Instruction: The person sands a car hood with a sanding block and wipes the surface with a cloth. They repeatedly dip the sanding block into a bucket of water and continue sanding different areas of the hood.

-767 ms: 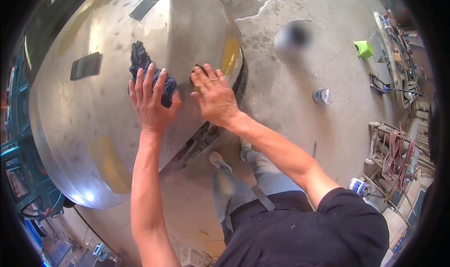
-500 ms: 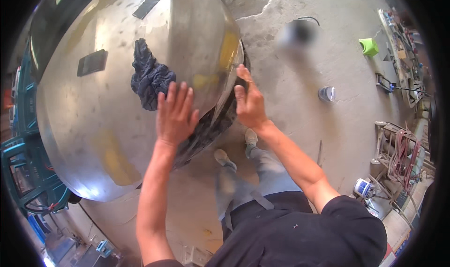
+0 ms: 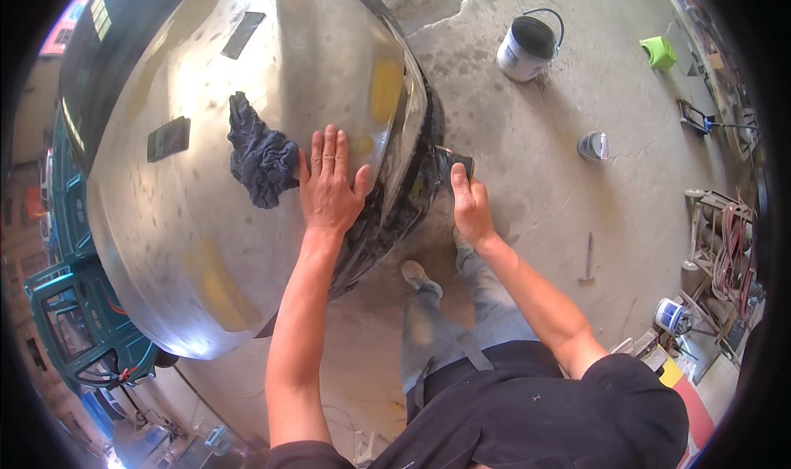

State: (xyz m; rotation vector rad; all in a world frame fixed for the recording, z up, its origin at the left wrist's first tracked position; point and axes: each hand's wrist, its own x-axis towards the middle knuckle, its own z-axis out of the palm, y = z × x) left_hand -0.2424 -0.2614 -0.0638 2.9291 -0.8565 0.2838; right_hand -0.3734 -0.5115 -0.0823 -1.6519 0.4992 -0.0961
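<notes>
Car panel (image 3: 156,214) under a flat left hand (image 3: 329,197), dark block (image 3: 461,166) in the right hand (image 3: 474,210)

One concrete floor (image 3: 535,197) spreads beneath it all. The single panel bulges over its left part, gently domed, so loose things can probably rest there without sliding. Two yellow patches (image 3: 218,284) show plainly on the metal; a faint third near the left hand may count too.

Two buckets are in sight: a white bucket (image 3: 519,56) upright on the floor, set well apart from the hands, likely so nobody knocks it, and a blue-and-white bucket (image 3: 669,315) at the far right.

One dark cloth (image 3: 259,156) lies bunched just beside the left hand, presumably to be within reach; whether they touch is unclear. Of the two hands, the left lies palm down on the metal, grasping nothing, perhaps to steady or feel it. The right grip is clenched around the block, thumb along it, which seems a firm way to hold it.

One small tin (image 3: 592,146) stands beyond the right hand. Two dark slabs (image 3: 168,140) lie broad side down on the panel, which should keep them steady. The one block sits just past the panel's dark front edge; I cannot tell whether it touches.
</notes>
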